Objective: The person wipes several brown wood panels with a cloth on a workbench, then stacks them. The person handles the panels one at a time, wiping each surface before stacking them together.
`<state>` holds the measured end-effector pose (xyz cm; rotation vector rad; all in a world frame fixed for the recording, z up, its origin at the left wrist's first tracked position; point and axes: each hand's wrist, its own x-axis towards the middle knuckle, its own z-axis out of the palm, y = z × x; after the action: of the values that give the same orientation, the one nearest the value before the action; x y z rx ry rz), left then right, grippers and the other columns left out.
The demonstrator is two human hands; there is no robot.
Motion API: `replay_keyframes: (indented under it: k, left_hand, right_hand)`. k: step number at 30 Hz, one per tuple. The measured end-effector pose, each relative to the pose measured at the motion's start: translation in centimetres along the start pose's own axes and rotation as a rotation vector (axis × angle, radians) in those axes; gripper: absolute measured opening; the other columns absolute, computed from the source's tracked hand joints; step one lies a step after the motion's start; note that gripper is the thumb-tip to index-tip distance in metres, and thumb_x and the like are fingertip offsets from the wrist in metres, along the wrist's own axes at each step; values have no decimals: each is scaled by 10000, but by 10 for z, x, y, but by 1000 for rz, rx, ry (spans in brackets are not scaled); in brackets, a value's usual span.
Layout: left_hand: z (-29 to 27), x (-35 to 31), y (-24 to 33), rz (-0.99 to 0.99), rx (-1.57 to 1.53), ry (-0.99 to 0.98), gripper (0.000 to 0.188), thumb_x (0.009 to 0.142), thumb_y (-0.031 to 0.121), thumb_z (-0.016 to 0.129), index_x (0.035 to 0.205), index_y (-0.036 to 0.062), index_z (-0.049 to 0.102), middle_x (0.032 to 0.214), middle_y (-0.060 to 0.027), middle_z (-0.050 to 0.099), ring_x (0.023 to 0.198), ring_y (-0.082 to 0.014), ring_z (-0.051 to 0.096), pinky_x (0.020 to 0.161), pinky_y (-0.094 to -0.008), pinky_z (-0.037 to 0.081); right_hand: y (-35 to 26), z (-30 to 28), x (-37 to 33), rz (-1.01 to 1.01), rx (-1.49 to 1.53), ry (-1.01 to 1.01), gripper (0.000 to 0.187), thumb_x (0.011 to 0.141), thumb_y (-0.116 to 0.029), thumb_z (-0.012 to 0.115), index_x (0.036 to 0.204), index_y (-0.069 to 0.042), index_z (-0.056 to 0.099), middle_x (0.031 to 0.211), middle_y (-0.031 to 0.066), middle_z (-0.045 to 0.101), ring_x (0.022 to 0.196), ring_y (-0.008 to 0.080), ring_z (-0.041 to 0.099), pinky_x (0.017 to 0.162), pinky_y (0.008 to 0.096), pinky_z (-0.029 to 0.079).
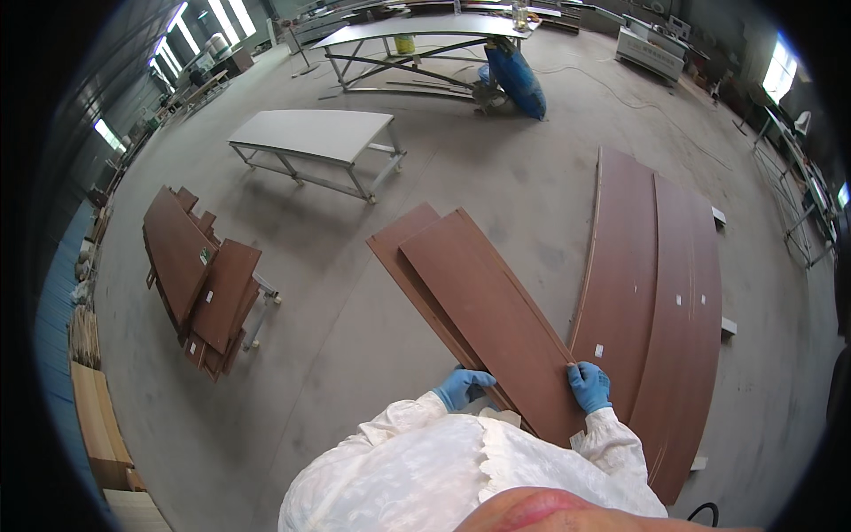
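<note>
Two long reddish-brown panels (483,306) lie one on the other, slanting away from my body toward the upper left. My left hand (464,387), in a blue glove, grips their left edge, its fingers partly under the boards. At the right edge my right hand (589,387), also gloved in blue, is closed around the board's side. The lower panel sticks out to the left beneath the upper one. Their near ends are hidden by my white sleeves and front. Just right of my right hand, large brown panels (684,293) lie stacked on supports.
At left, a messy pile of brown boards (177,253) rests on a wheeled stand. A low white-topped table (310,133) stands ahead. Farther off are a long workbench (425,31) and a blue sack (516,78). A cable (638,102) runs across the floor. Wooden boards (99,417) line the left wall.
</note>
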<state>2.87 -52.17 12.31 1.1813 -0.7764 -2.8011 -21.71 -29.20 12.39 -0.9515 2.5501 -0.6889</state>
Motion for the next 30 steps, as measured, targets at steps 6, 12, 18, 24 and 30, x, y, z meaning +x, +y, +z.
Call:
replay_keyframes:
  k: [6,12,18,24,30]
  left_hand:
    - [-2,71,113,221,-88,-96,326,837,-55,670,1160,-11,682,1103,-167,727,986,-332,724,839,-502,636]
    - [-4,126,223,267,-203,31,322,839,-34,679,1158,5,687,1131,-133,729,1031,-293,706,941,-446,590]
    - [-9,163,322,233,-415,-18,186,864,27,677,1035,15,748,1145,-85,734,1122,-257,639,1047,-393,522]
    - [-58,265,435,195,-493,-10,183,871,38,667,1035,30,747,1120,-126,730,1071,-285,642,1073,-424,520]
    - [-84,354,586,180,-451,-46,187,881,32,670,1055,17,736,1101,-123,747,1063,-276,691,1020,-437,557]
  right_hand:
    - [-49,5,166,-280,33,135,483,983,-440,573,721,-44,660,764,213,653,767,429,636,691,531,471]
    - [-114,-4,331,-498,-36,97,437,968,-422,592,736,-60,669,768,189,659,793,415,639,718,524,475]
    - [-175,15,477,-556,50,-99,367,964,-398,606,910,-51,710,902,196,683,859,417,648,787,506,506]
    - [-254,29,622,-409,79,-173,456,935,-432,676,1206,-66,710,1135,191,720,1024,363,705,912,445,552]
    - [-332,3,751,-252,74,-136,542,897,-399,725,1314,-60,655,1204,196,715,1045,341,720,926,427,563]
